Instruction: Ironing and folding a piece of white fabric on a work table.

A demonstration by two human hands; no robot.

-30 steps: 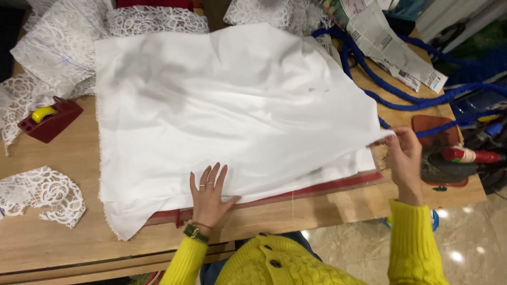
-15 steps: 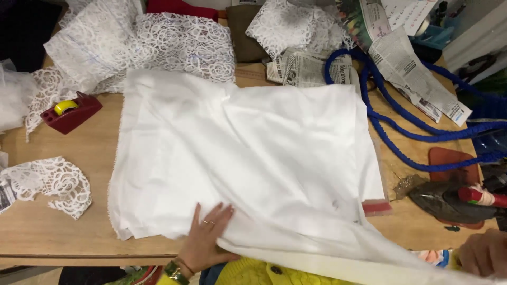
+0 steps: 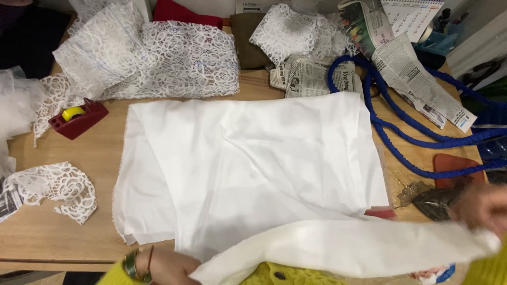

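A large white cloth (image 3: 248, 169) lies spread on the wooden table (image 3: 68, 240). A second, cream-white cloth layer (image 3: 343, 248) hangs in a long band along the table's near edge, stretched between my hands. My left hand (image 3: 169, 266), with a watch and bangle at the wrist, sits at the bottom edge, closed on the band's left end. My right hand (image 3: 480, 208), blurred by motion, grips its right end at the far right. A yellow sleeve shows below.
White lace pieces (image 3: 148, 53) lie piled at the back, and a lace scrap (image 3: 55, 187) at the left. A red tape dispenser (image 3: 78, 117) stands left of the cloth. Newspapers (image 3: 417, 79), a blue cord (image 3: 401, 142) and a red-brown pad (image 3: 457, 166) crowd the right side.
The top cloth layer has been drawn off the pile toward me. My left hand left its flat press on the cloth and now holds the layer's end; my right hand swung out right.
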